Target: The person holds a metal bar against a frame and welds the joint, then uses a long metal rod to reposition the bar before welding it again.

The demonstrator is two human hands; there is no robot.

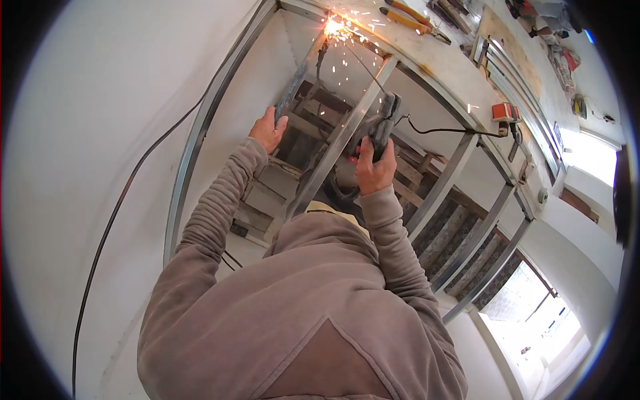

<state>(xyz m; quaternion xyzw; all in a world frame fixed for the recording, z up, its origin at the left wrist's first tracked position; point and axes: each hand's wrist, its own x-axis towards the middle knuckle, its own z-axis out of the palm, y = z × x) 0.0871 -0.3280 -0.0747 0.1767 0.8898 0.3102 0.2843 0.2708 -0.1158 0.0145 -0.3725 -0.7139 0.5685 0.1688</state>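
Note:
My right hand (377,167) is closed around a dark welding electrode holder (381,127). From its jaws a thin welding rod (365,67) slants up and left to a bright burst of sparks (338,28) at the top corner of a metal frame (353,137). My left hand (268,131) grips the lower end of a long, narrow grey-blue metal bar (297,83). The bar's far end reaches the frame beside the sparks, where glare hides the contact. My sleeves and hooded top fill the lower middle.
Orange-handled pliers (410,19) lie beyond the sparks. A black cable (447,131) leads toward a red-orange box (505,111) at right. Another cable (143,157) runs along the white wall at left. Wooden boards (303,130) show behind the bars. Metal lengths (523,90) lie upper right.

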